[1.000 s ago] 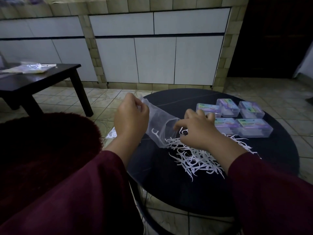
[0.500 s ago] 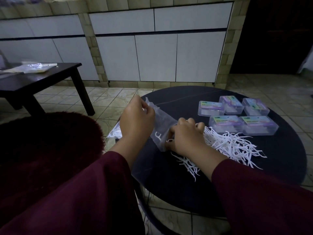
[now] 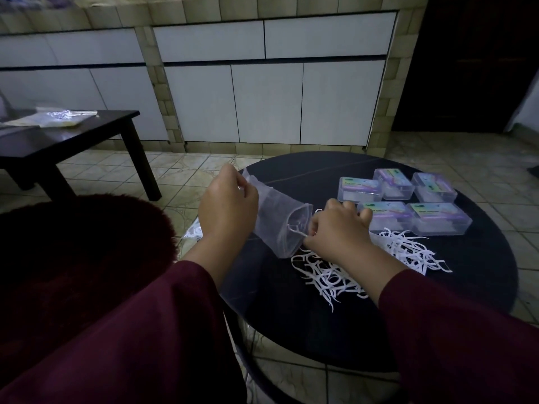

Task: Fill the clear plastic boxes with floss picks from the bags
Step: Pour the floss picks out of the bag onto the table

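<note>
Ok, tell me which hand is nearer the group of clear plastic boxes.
Right. The right hand sits just beside the clear plastic boxes, knuckles almost at the nearest one, fingers at the bag mouth. The left hand grips the bag's far end, farther away.

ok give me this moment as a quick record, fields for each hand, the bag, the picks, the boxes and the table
left hand: left hand pinches the closed end of the bag, held tilted with its mouth down
right hand: right hand at the bag's mouth, pinching one floss pick there
bag: clear plastic bag, nearly empty
picks: loose pile of floss picks on the table, beneath and beside the right hand
boxes: five clear plastic boxes, lids closed, beyond the pile
table: round dark table
</note>
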